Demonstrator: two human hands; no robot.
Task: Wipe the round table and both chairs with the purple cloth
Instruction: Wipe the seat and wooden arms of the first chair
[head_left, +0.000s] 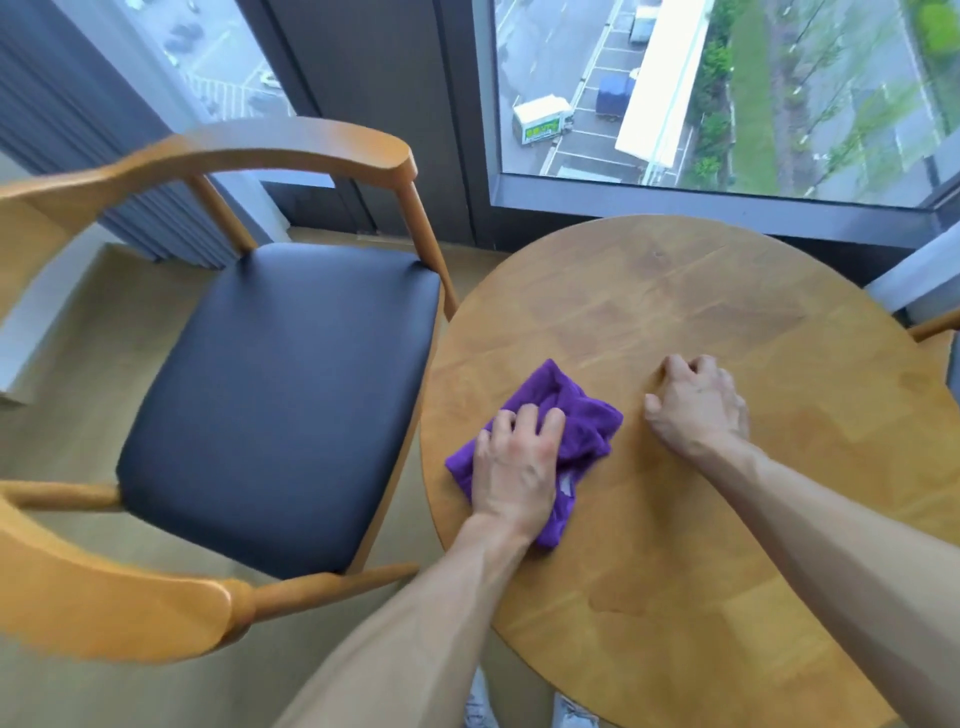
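Pressing down on the purple cloth (558, 415), the fingers (524, 421) of the left hand (514, 467) are curled and bunch the fabric beneath them; the palm bears flat on the cloth, and the cloth lies crumpled on the round table (727, 322), near its left edge, on the side next to the chair; the right hand (696, 405) holds nothing; its fingers are bent under, knuckles up, and it rests on bare wood just beside the cloth, apart from it, apparently as a brace; both forearms reach in from the lower edge of the view

Findings on the surface: a faint damp sheen and a darker patch show on the tabletop nearer the person, which suggests that part has been passed over; the far half, toward the window (727, 104), shows no such mark that I can confirm

Step in hand, as judged: wiping of the table, with the cloth working the left margin; the table appears part done; the near chair (280, 405), with black seat and wooden arms, stands touching or just short of the table edge, and I cannot tell which; no wipe marks can be made out on it; of the second chair (935, 327) only a sliver of wood shows at the right edge

Next move calls for: sweeping the cloth outward across the far and right portions with steady pressure, keeping the fabric flat under the palm, before transfer to the chair seat and arms
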